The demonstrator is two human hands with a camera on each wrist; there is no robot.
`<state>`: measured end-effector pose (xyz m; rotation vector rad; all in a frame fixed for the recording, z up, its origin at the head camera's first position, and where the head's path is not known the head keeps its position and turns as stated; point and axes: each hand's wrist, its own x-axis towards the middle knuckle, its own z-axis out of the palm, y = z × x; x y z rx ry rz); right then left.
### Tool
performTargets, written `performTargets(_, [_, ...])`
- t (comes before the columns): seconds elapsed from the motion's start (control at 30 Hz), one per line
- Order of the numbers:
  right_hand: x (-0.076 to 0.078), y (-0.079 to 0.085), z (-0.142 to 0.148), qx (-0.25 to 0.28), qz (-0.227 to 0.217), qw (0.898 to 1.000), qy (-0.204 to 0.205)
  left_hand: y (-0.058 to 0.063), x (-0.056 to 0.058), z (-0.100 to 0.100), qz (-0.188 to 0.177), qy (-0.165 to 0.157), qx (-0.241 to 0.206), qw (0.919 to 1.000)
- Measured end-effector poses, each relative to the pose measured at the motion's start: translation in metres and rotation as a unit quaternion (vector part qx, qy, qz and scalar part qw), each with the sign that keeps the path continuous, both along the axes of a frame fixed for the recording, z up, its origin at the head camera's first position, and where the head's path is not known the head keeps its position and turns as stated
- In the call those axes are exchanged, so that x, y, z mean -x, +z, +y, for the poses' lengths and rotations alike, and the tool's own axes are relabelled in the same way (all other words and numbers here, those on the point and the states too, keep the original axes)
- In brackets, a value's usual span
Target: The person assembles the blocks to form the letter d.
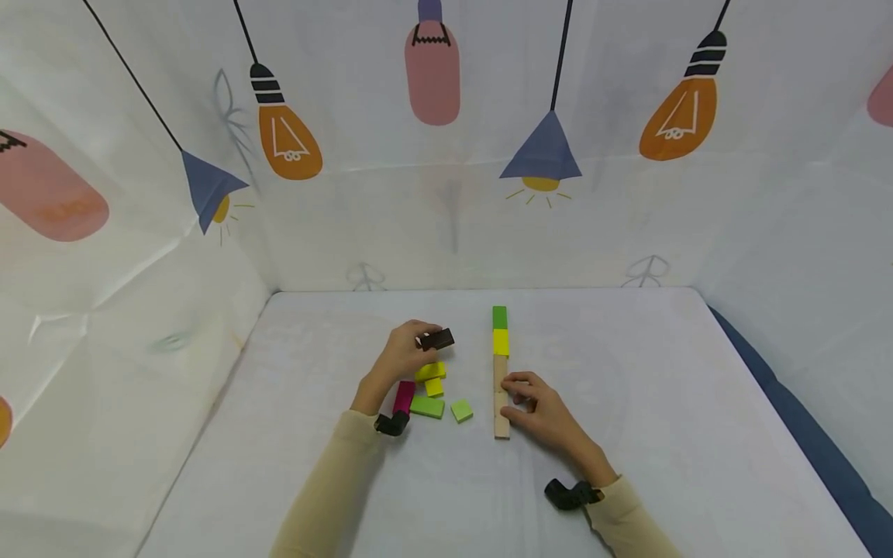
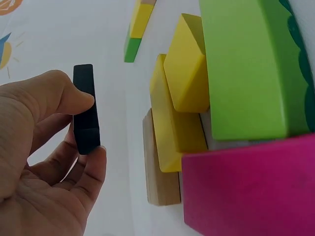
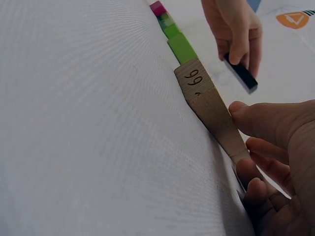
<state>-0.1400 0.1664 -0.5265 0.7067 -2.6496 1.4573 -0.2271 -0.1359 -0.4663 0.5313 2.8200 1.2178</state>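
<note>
Between the thumb and fingers of my left hand (image 1: 408, 349) is a small black block (image 2: 86, 110), raised over the table just beyond a loose group of blocks. My right hand (image 1: 547, 415) is at the side of a straight row, its thumb and fingertips touching the plain wooden blocks (image 1: 501, 399). Farther along that row come a yellow block (image 1: 501, 342) and a green block (image 1: 499, 317). The wooden block nearest the right wrist camera carries engraved marks. Part of the row is hidden behind the right fingers in that view.
Left of the row lie yellow blocks (image 1: 430, 372), a magenta block (image 1: 404, 397), a light green block (image 1: 427, 407) and a small green block (image 1: 462, 411). A wooden block (image 2: 162, 167) sits beside the yellow ones. Patterned cloth (image 1: 446, 217) hangs behind the white table (image 1: 628, 349).
</note>
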Motion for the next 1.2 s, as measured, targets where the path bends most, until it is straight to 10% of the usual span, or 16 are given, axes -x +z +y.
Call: performTargets(1.2, [0.001, -0.001, 0.0, -0.005, -0.027, 1.0, -0.01, -0.001, 0.013, 0.049, -0.086, -0.055, 0.047, 0.9937])
